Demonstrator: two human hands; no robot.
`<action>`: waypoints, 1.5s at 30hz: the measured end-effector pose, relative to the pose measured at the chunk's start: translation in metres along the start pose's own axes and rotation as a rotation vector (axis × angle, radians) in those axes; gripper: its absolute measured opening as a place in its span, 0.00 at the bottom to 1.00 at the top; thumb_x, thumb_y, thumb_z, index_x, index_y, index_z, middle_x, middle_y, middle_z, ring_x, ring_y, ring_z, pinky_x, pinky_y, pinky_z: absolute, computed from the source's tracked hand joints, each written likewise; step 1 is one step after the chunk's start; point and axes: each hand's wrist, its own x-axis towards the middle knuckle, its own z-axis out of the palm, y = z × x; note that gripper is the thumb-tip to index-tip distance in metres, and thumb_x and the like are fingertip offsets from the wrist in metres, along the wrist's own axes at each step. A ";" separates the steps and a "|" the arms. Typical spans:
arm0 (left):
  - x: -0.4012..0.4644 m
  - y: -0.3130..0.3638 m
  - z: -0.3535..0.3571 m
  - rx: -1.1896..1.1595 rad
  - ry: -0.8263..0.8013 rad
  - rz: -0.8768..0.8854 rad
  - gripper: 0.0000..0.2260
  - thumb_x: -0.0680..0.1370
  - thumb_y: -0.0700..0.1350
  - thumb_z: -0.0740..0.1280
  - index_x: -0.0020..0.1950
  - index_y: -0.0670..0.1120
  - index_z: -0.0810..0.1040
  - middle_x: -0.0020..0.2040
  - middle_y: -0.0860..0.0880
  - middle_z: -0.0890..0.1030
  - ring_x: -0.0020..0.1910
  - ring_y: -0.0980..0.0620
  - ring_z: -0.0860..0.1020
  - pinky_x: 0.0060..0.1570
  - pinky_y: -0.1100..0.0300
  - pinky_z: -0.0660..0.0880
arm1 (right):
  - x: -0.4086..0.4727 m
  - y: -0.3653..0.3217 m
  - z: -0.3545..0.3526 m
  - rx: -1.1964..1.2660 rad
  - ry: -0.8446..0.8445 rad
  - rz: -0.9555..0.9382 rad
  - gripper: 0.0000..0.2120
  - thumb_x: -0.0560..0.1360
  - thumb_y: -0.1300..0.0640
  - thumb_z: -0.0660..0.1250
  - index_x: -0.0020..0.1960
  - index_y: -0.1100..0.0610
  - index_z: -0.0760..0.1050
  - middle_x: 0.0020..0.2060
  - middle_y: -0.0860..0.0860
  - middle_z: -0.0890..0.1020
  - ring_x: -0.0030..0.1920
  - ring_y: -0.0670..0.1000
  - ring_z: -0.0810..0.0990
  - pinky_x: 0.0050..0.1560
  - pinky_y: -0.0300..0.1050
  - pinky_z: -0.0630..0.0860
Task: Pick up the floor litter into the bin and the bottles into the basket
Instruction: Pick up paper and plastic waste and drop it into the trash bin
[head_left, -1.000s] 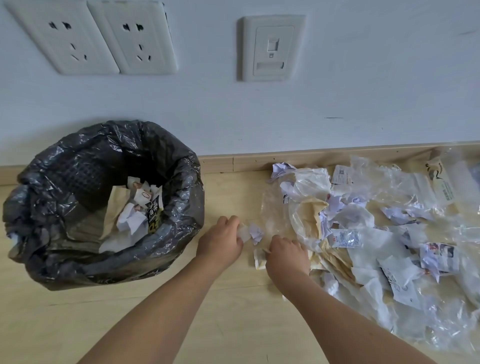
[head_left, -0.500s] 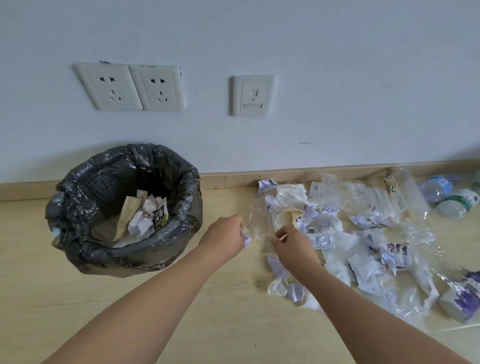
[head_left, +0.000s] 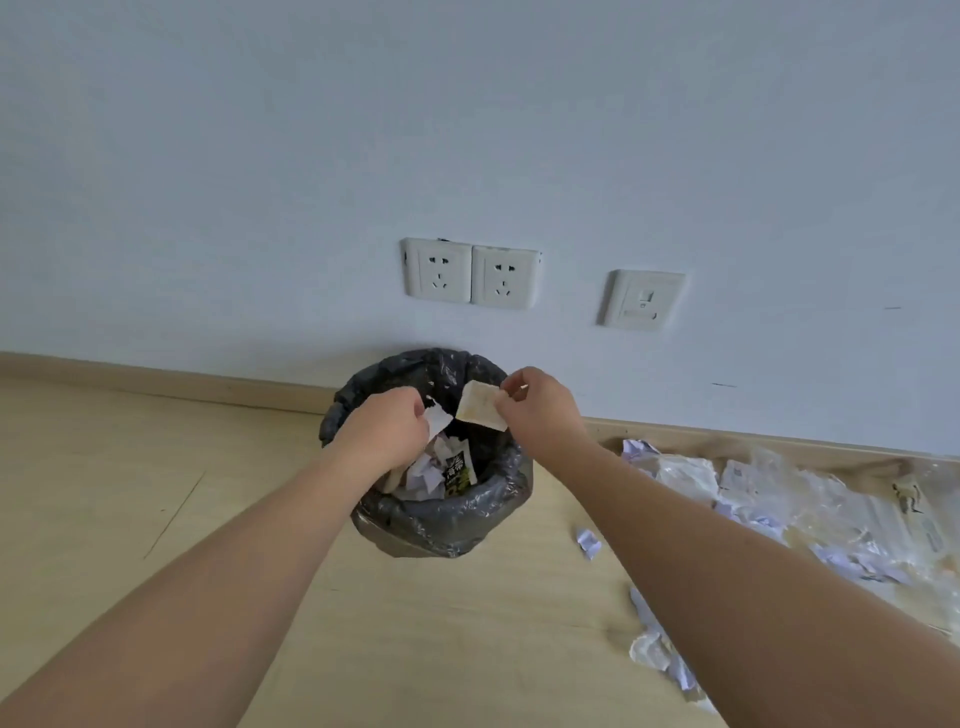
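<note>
while both hands hang over the black-lined round bin (head_left: 441, 525), your left hand (head_left: 384, 434) grips a white paper scrap (head_left: 438, 419); your right hand (head_left: 540, 410) pinches a yellowish square wrapper (head_left: 480, 408).

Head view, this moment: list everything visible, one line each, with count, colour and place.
bin: one, black liner, against the wall, already holding paper scraps
litter pile: many pieces, white paper and clear plastic, floor right of the bin
stray scrap: one, white, floor between bin and pile
sockets: two, white, wall above the bin
switch plate: one, white, wall right of the sockets
left hand: holds white paper scrap over the bin
right hand: pinches tan wrapper over the bin
</note>
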 end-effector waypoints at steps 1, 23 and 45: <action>-0.002 -0.008 -0.002 0.010 -0.039 -0.026 0.10 0.79 0.42 0.59 0.56 0.48 0.76 0.50 0.49 0.80 0.47 0.48 0.78 0.45 0.52 0.77 | -0.001 -0.003 0.012 -0.052 -0.042 -0.007 0.13 0.77 0.54 0.63 0.61 0.52 0.74 0.51 0.49 0.80 0.49 0.50 0.79 0.49 0.45 0.77; 0.016 0.120 0.258 0.335 -0.461 0.474 0.10 0.81 0.43 0.58 0.61 0.46 0.72 0.59 0.43 0.70 0.55 0.38 0.77 0.47 0.49 0.72 | -0.116 0.262 -0.029 -0.513 -0.181 0.479 0.13 0.77 0.53 0.58 0.60 0.53 0.72 0.58 0.52 0.77 0.58 0.55 0.76 0.48 0.45 0.69; -0.012 0.077 0.263 0.039 -0.604 0.287 0.14 0.76 0.39 0.55 0.55 0.53 0.75 0.56 0.54 0.79 0.53 0.47 0.77 0.50 0.55 0.76 | -0.081 0.279 0.020 -0.815 -0.246 0.319 0.13 0.79 0.52 0.59 0.60 0.53 0.73 0.59 0.52 0.73 0.61 0.55 0.71 0.61 0.47 0.66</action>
